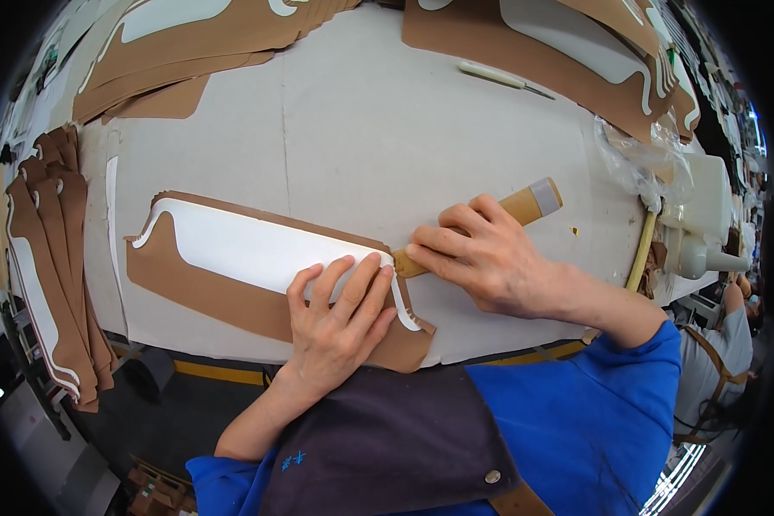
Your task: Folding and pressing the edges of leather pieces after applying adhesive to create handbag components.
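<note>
A flat brown leather-like piece (206,288) with a long white panel (241,245) glued on top lies on the grey work table (387,146). My left hand (340,322) presses flat on the right end of that piece, fingers spread. My right hand (482,254) grips a wooden-handled tool (529,202) whose tip meets the white panel's right edge, just beside my left fingertips. The tool's working end is hidden under my fingers.
Stacks of similar brown and white pieces lie along the far edge (189,43) and far right (576,52), and more hang at the left (52,267). A thin white tool (499,77) lies near the back. A white bottle (709,215) and plastic bag (645,159) sit at right.
</note>
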{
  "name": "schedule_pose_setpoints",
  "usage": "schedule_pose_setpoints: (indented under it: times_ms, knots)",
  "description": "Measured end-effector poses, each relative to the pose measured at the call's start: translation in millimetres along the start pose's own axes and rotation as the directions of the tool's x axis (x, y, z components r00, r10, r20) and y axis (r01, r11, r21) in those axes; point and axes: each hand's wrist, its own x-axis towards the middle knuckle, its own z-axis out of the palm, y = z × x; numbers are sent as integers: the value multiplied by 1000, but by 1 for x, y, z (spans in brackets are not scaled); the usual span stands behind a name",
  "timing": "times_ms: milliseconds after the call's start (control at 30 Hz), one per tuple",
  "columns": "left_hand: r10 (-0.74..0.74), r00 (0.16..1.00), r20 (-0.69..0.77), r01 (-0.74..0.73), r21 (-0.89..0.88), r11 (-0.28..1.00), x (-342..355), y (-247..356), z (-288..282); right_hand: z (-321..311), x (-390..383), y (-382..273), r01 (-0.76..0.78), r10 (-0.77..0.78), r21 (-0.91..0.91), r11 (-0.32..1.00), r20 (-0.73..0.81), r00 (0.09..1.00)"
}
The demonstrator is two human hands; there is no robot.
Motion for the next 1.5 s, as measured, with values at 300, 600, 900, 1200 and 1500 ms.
schedule_pose_setpoints:
  times_ms: [300, 600, 900, 1200, 1500]
  knots:
    - [-9, 1000, 3, 9, -10, 1000, -1, 0, 0, -3, 12, 20, 114, -115, 26, 993, 50, 992]
    - [-9, 1000, 3, 9, 2, 1000, 1, 1, -1, -5, 17, 26, 158, -162, 65, 985, 67, 985]
    - [-89, 996, -14, 89, 40, 995, -1, 4, -1, -9, 41, 49, 334, -347, 114, 936, 119, 930]
    - [-104, 994, -36, 105, 34, 994, -5, 2, 1, -7, 65, 58, 414, -431, 148, 898, 110, 896]
    - [-152, 986, -74, 157, 55, 986, -3, 0, -4, -2, 85, 61, 460, -479, 157, 874, 122, 869]
